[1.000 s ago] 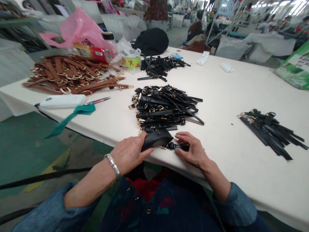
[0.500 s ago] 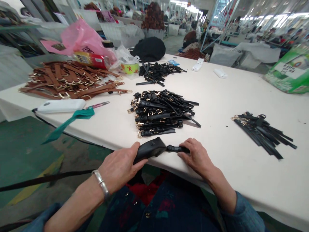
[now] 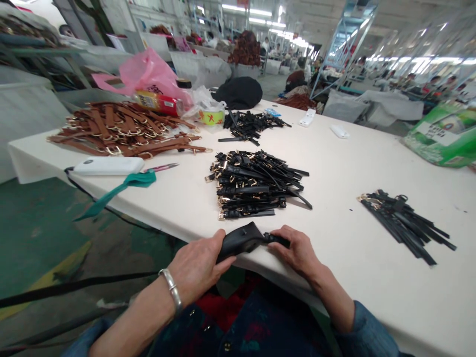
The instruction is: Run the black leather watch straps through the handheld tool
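Observation:
My left hand (image 3: 201,263) is closed around a thick black handheld piece (image 3: 240,243) with a broad, angled end and a small stud on top; its exact kind is unclear. Between the fingers of my right hand (image 3: 295,248) is a short black strap (image 3: 277,240), its end meeting the tip of the black piece at the table's front edge. The fingers hide part of this strap. Just beyond both hands lies a pile of black straps (image 3: 260,183) with gold buckles. A smaller bunch of black straps (image 3: 405,223) lies to the right.
Brown straps (image 3: 122,129) are heaped at the left of the white table (image 3: 334,168). Nearby are a white box-like device (image 3: 107,165), pink-handled pointed tool (image 3: 167,167) and green ribbon (image 3: 122,191). Behind stand a pink bag (image 3: 145,72), black cap (image 3: 240,92) and green package (image 3: 442,134).
My right hand has slid left along the strap, closer to the black piece, covering more of the strap. The whole view has shifted slightly, with the scene lower and mostly further right.

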Demonstrator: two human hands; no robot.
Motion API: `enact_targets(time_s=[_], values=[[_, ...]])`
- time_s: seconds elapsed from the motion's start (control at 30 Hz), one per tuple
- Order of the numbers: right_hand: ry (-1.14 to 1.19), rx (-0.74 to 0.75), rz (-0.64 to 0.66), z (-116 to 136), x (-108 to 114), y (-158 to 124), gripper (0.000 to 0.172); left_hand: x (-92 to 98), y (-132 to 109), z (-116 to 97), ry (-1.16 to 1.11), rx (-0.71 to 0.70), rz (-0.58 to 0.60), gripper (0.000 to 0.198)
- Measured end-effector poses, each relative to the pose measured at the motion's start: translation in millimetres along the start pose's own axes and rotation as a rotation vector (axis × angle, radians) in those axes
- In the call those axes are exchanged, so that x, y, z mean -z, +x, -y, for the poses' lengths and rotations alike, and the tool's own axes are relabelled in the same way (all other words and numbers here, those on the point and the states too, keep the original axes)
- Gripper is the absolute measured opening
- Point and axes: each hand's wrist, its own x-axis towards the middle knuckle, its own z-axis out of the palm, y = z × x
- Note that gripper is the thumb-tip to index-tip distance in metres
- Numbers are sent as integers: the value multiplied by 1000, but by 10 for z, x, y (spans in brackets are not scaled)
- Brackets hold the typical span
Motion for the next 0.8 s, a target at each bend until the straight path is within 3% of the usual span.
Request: enact_targets(time_s=[0.27, 0.4, 0.5, 0.63, 0.7, 0.77, 0.8], values=[[-123, 47, 27, 89, 1, 15, 17, -59, -15, 12, -64, 21, -30, 31], [-170, 69, 3, -74, 131, -92, 21, -81, -87, 33, -99, 29, -41, 29], [-259, -15, -119, -520, 547, -282, 25, -92, -185, 68, -149, 74, -34, 29], [-553, -271, -468, -1446, 1492, -618, 35, -101, -302, 108, -198, 131, -35, 29], [-690, -355, -464, -1836, 1889, -716, 38, -108, -328, 113, -206, 163, -36, 30], [-763, -364, -487, -2012, 2048, -684, 46, -115, -334, 108, -206, 192, -45, 31], [-757, -334, -507, -1995, 2018, -613, 47, -120, -336, 105, -205, 204, -48, 31]])
